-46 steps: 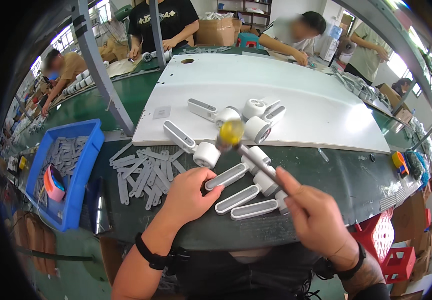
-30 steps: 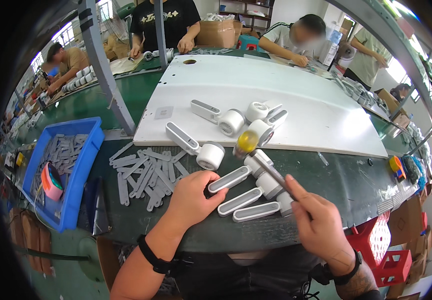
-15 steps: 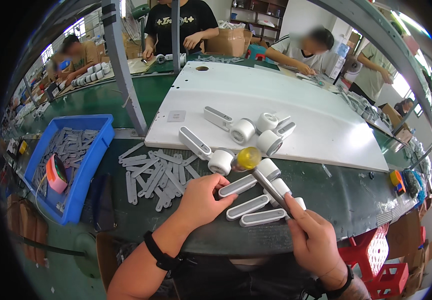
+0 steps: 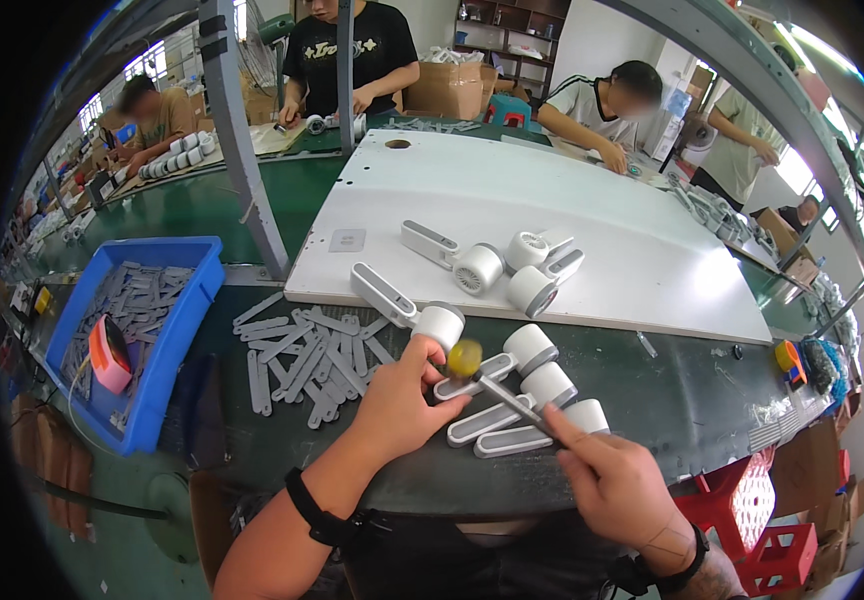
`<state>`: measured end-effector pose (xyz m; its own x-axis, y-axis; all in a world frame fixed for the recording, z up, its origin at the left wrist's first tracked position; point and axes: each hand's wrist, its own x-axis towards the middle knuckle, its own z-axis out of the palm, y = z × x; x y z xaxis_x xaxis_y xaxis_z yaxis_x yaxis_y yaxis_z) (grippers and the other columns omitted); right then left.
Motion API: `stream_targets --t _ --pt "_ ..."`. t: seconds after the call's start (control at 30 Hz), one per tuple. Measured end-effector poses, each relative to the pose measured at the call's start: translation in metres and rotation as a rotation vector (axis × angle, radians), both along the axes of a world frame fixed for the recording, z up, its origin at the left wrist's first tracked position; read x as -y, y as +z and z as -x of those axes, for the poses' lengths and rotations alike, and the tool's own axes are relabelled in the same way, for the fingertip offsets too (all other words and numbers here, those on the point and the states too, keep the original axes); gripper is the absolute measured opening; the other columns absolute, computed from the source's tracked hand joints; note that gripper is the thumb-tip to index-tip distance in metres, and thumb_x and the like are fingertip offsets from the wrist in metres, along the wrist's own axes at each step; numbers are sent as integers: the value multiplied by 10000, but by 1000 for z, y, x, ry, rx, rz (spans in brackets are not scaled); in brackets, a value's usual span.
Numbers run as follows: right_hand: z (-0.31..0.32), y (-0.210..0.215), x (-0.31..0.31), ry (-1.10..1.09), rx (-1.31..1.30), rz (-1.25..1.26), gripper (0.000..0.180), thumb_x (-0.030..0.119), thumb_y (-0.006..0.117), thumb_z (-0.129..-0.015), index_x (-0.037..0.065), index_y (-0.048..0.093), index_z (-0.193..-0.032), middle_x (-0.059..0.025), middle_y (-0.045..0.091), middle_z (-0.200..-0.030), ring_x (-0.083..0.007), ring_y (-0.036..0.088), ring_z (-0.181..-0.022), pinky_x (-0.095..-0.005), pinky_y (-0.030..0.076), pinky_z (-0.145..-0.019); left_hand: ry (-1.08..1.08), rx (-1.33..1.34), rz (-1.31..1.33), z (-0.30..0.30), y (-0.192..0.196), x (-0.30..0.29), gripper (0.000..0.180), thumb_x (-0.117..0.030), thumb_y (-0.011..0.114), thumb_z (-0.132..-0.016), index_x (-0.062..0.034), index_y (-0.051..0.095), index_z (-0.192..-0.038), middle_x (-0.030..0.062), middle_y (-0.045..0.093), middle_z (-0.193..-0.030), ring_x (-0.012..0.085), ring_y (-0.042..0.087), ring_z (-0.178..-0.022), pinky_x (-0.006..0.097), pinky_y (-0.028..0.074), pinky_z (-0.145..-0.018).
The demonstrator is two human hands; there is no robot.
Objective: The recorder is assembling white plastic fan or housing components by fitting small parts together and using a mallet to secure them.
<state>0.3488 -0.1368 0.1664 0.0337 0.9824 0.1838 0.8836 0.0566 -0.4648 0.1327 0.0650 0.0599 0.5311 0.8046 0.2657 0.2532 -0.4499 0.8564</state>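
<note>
while pinning a grey fan handle [image 4: 472, 383], left hand [image 4: 399, 405] curled; right hand [image 4: 617, 487] clamped on yellow-headed tool [image 4: 497, 386]

From my feed, the left hand [image 4: 400, 405] covers one end of the white handle part [image 4: 464, 385] it presses. The screwdriver [image 4: 500, 390] grip vanishes inside the right hand [image 4: 620, 490]. Lower centre, both forearms run off frame. Upper left, co-workers' small parts are unreadable.

Daylight is flooding in from windows at the upper left and right, glaring off the white board [image 4: 552, 210], while fisheye distortion is bending edges and darkening the corners.
</note>
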Motion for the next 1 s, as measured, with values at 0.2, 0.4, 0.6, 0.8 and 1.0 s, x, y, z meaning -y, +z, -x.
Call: stream_targets --t 0.2,0.4,0.6,0.8,1.0 --pt "-17 -3 -5 -39 -23 30 582 102 699 -1061 157 626 -1635 -179 741 -856 -415 733 -752 -506 588 -711 -10 -31 -7 -3 4 -2 536 -215 958 -869 -73 570 -1211 117 806 -887 289 790 -772 393 591 -710" --pt "-12 -18 -7 -38 -101 63 571 116 704 -1062 160 628 -1626 -225 769 -914 -453 758 -827 -517 601 -757 31 -45 -3 -2 6 0 500 -242 968 -858 -47 768 -1273 124 808 -902 305 783 -790 395 598 -728" --pt "-54 -24 24 -213 -128 -243 557 51 692 -1052 5 626 -1603 -248 800 -1160 -380 799 -1030 -420 612 -953 84 -54 -508 1 17 16 361 -128 966 -826 -30 834 -1147 100 773 -1006 325 760 -866 363 609 -751" --pt "-150 -63 75 -513 27 -414 524 49 636 -1090 -33 611 -1607 -252 792 -1325 -304 792 -1149 -380 578 -1032 88 -53 -577 7 21 25 409 -24 971 -779 -18 820 -1159 110 762 -1063 296 763 -876 383 623 -756" --pt "-225 -94 111 -747 52 -416 518 73 585 -1148 1 568 -1660 -161 792 -1291 -154 691 -1011 -300 546 -942 71 -104 -211 10 38 35 445 -80 990 -810 2 804 -1206 101 778 -1075 209 754 -828 355 610 -759"
